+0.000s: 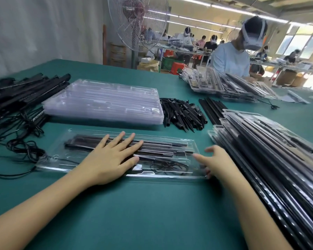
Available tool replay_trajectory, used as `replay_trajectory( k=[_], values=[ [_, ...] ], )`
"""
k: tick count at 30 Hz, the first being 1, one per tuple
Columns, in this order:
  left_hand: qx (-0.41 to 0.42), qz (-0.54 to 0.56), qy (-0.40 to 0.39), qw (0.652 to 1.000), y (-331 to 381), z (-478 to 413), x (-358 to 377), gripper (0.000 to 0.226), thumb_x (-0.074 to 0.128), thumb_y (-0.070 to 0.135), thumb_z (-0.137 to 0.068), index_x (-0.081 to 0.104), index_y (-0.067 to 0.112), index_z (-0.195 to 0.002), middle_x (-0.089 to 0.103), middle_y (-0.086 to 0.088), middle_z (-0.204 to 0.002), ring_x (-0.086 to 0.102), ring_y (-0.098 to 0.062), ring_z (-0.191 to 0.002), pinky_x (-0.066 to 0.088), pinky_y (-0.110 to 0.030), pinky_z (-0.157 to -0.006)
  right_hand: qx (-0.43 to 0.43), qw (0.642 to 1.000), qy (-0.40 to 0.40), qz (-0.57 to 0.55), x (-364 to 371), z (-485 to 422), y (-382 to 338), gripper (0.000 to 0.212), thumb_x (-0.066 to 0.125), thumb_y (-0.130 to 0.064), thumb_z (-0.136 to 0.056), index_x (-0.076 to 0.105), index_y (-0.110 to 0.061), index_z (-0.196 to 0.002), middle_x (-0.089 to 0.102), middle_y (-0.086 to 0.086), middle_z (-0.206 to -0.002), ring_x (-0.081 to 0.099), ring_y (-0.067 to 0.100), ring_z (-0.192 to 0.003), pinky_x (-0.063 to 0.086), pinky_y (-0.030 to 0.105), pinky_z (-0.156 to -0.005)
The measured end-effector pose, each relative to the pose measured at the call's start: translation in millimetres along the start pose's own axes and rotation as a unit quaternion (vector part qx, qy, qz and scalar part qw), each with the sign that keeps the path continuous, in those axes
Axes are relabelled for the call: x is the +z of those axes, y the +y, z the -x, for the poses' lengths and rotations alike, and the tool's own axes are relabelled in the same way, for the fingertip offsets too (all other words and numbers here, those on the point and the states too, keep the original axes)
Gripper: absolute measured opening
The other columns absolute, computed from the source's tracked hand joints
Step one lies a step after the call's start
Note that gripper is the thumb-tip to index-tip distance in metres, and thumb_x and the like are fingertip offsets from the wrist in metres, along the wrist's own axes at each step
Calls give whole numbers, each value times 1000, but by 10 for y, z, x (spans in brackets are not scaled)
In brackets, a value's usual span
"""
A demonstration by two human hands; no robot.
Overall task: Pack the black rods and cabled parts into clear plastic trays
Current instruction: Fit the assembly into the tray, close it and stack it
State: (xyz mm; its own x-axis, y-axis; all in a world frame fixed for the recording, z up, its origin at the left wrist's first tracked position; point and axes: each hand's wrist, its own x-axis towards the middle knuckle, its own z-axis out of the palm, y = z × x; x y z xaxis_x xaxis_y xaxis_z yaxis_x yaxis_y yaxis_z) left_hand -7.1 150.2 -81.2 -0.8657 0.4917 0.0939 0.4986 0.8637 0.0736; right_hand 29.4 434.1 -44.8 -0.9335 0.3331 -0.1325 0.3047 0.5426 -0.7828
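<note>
Farthest left of the clear tray (192, 143), a heap of long black rods (25, 91) lies on the green desk (134, 213). Just in front of the heap sits a tangle of black cabled parts (22, 127), with one cable trailing up to the tray's left end.

The tray lies lengthwise before the person. It holds several packed rods (159, 145) side by side along its far half and a coiled cable (170, 166) in a near compartment. The left hand (110, 159) rests flat on top of the tray's middle, its fingers (116, 141) straight and spread across the rods.

Behind the tray is a stack of empty trays (105, 103). Behind the tray's right end lie a pile of short pointed black pieces (182, 114) and some long black strips (211, 109).

The right hand (217, 161) holds the tray's right end, thumb (201, 157) lying over the top and curled fingers reaching round the edge, one fingertip showing beneath the plastic.

Right of the tray, a tall stack of filled trays (269, 145) runs toward the near edge of the desk. Far behind the tray stands a large fan (137, 22), and to its right another person (231, 58) works at the desk's far side.
</note>
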Motion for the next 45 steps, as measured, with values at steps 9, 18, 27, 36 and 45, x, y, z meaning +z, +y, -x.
replay_trajectory(
  k=[9, 18, 27, 36, 45],
  values=[
    [-10, 4, 22, 1000, -40, 22, -73, 57, -17, 73, -69, -29, 63, -125, -30, 30, -142, -31, -1, -135, -15, -35, -114, 49, 956, -156, -243, -116, -19, 16, 11, 62, 4, -84, 54, -3, -80, 52, 7, -58, 48, 15, -50, 38, 20, -43],
    [-46, -9, -11, 999, -240, 45, -124, 49, -20, 77, -69, -28, 70, -117, -25, 26, -145, -28, -3, -136, -11, -43, -115, 47, 963, -192, -186, 84, -24, -123, 14, 53, 15, -86, 50, 3, -79, 58, 14, -59, 60, 17, -45, 54, 24, -49],
    [-57, -23, -13, 998, -264, 77, -168, 57, -13, 73, -67, -31, 65, -121, -26, 24, -146, -24, -7, -140, -11, -47, -115, 66, 955, -178, -227, 151, -5, -150, 24, 45, 16, -86, 55, 3, -68, 54, 13, -50, 51, 17, -41, 49, 21, -44],
    [-64, -23, 0, 998, -285, 72, -146, 52, -5, 71, -77, -30, 64, -123, -23, 20, -151, -21, -8, -142, -11, -48, -115, 74, 975, -98, -184, 275, -39, -234, 28, 47, 20, -82, 48, 0, -62, 50, 11, -53, 43, 18, -39, 41, 21, -37],
    [-51, -17, 47, 997, -250, 62, -161, 59, -9, 70, -79, -18, 56, -135, -15, 14, -155, -15, -13, -145, -9, -47, -115, 55, 984, -66, -158, 269, -116, -289, 29, 41, 22, -81, 47, -1, -65, 47, 12, -63, 43, 18, -44, 39, 18, -33]
  ],
)
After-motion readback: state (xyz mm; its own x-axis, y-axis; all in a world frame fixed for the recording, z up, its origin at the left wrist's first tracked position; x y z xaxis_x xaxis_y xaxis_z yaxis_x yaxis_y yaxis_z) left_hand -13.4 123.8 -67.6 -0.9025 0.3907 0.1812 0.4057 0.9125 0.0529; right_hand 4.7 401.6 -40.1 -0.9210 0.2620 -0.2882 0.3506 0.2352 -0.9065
